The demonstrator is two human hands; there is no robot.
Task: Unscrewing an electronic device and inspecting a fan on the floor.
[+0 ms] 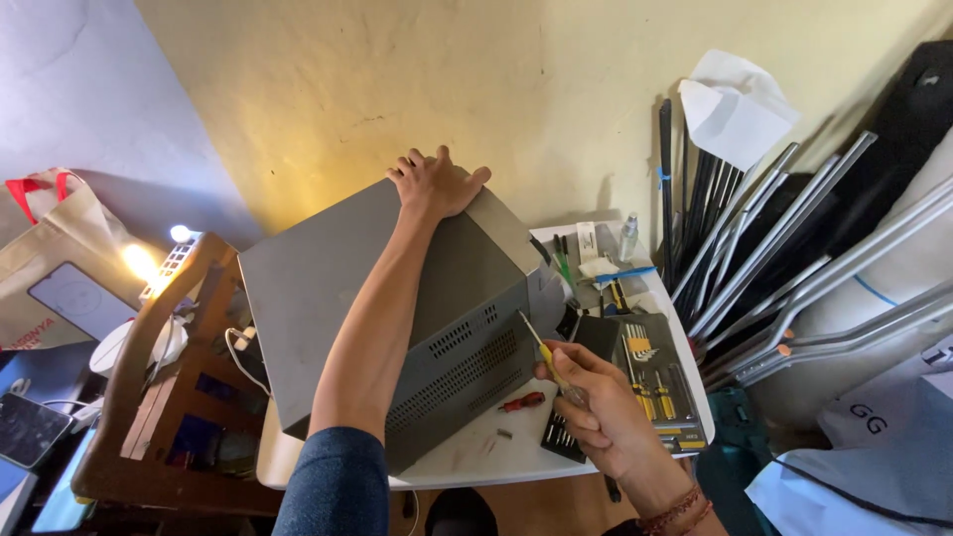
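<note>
Grey metal case point(397, 298) sits tilted on the white desk point(476, 459), vented side facing the person. Left hand point(435, 185) flat on its far top corner, fingers spread, bracing. Right hand point(596, 402) fingers clenched round a yellow-handled screwdriver point(544, 354), tip at the case's side edge (screw itself not visible). Risk: tip slips if the case rocks, or it slides into the open tool kit point(645, 382)

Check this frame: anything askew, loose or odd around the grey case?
The grey metal case is tipped, one end lifted off the white table, steadied by the left hand on its top edge. The right hand holds a yellow-handled screwdriver at the vented side. A red screwdriver lies loose on the table below.
</note>
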